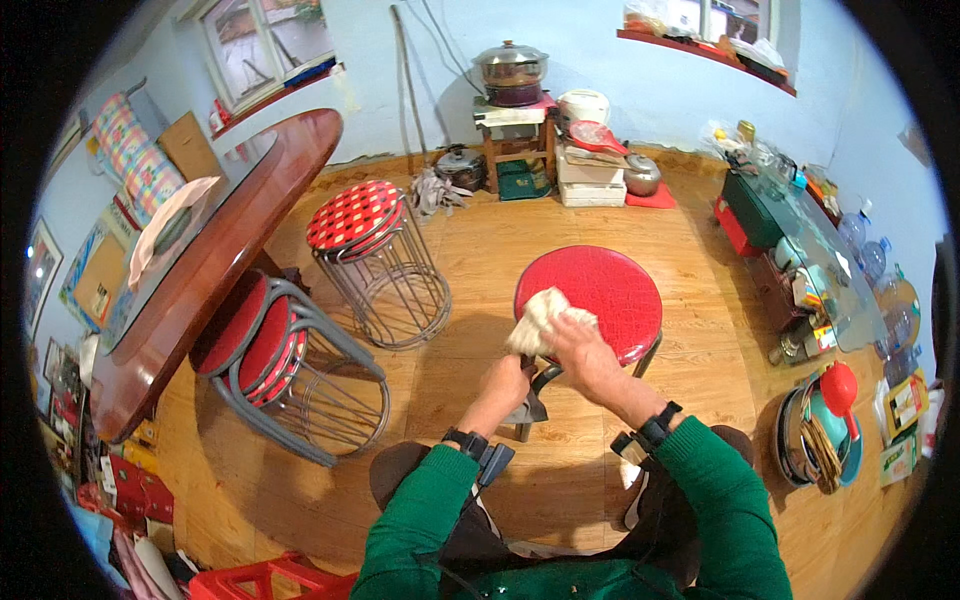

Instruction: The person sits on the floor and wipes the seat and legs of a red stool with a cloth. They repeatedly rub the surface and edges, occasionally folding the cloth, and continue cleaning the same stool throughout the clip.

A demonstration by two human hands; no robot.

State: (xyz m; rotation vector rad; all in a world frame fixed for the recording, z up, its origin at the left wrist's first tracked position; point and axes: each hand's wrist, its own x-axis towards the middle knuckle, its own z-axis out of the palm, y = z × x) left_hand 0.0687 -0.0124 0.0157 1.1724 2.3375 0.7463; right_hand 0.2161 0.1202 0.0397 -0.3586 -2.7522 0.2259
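A round stool with a red padded seat [607, 289] stands in front of me on the wood-patterned floor. My right hand [581, 349] presses a crumpled cream cloth [541, 319] at the seat's near left edge. Just left of it, my left hand [504, 390] is closed around something at the stool's left side, perhaps part of its frame; the fingers are partly hidden. A grey piece of material [529, 411] hangs below the left hand. Both wrists wear black straps.
Stacked red stools [356, 217] and more stools [255, 337] stand left, beside a brown table [217, 277]. A glass-topped low table [825, 255] and a basin with a red ladle [838, 390] are right. Pots [511, 71] stand by the wall. A red plastic stool [262, 581] is near left.
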